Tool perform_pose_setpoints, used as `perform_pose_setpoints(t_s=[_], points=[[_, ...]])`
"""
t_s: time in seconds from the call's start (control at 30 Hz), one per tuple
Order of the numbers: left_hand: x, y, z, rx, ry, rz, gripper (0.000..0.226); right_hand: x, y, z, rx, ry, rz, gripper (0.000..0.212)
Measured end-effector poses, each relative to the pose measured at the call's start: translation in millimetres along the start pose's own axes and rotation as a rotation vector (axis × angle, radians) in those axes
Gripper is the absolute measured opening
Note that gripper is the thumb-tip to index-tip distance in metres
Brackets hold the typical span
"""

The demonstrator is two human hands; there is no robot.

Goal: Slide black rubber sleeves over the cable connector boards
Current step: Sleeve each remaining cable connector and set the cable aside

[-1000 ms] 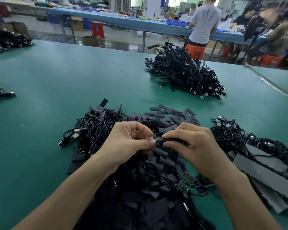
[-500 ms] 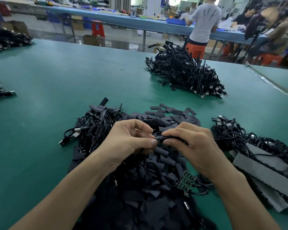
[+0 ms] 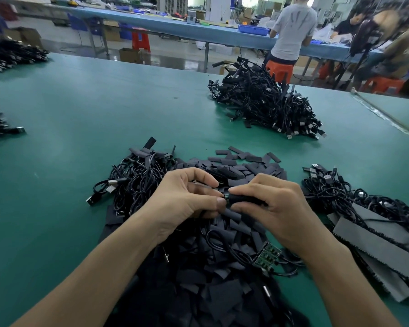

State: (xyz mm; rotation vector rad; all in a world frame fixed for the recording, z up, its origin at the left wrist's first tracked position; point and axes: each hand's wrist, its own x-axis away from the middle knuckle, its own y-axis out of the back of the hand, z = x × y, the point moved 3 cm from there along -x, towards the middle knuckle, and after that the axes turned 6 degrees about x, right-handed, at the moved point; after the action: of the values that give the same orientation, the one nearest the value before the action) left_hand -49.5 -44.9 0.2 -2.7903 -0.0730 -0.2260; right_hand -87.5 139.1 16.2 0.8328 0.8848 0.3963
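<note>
Sleeve (image 3: pixel 244 199) — black rubber, pinched in my right hand (image 3: pixel 279 208) grip | left hand (image 3: pixel 184 199) grip closed on its cable end — over sleeve pile (image 3: pixel 222 267)

A single wide-angle view from the wearer's head looks forward and down across a green table (image 3: pixel 69 119), close over the left hand (image 3: pixel 184 199) and right hand (image 3: pixel 276 208) meeting at centre frame. Both forearms run in from the bottom edge — the near foreground. Farther off the view reaches a cable heap (image 3: pixel 265 105) and a blue bench (image 3: pixel 198 31) at the top, with straight edges bowed towards the frame's sides.
</note>
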Motion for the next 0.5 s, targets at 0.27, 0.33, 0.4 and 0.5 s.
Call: perform_pose_setpoints(t_s=[0.27, 0.33, 0.4, 0.5], points=[[1.4, -0.1, -2.4, 0.049, 0.015, 0.026, 0.028, -0.2, -4.1, 0.3, 0.045, 0.101, -0.098, 0.023], [1.7, -0.1, -2.1, 0.035, 0.012, 0.029, 0.029, 0.1, -5.2, -0.2, 0.046, 0.103, -0.088, 0.021], [2.0, 0.0, -1.4, 0.018, 0.001, 0.026, 0.029, -0.5, -6.0, -0.1, 0.027, 0.091, -0.065, 0.022], [2.2, 0.0, -0.7, 0.006, -0.004, 0.026, 0.029, -1.7, -8.1, 2.0, 0.014, 0.09, -0.041, 0.023]])
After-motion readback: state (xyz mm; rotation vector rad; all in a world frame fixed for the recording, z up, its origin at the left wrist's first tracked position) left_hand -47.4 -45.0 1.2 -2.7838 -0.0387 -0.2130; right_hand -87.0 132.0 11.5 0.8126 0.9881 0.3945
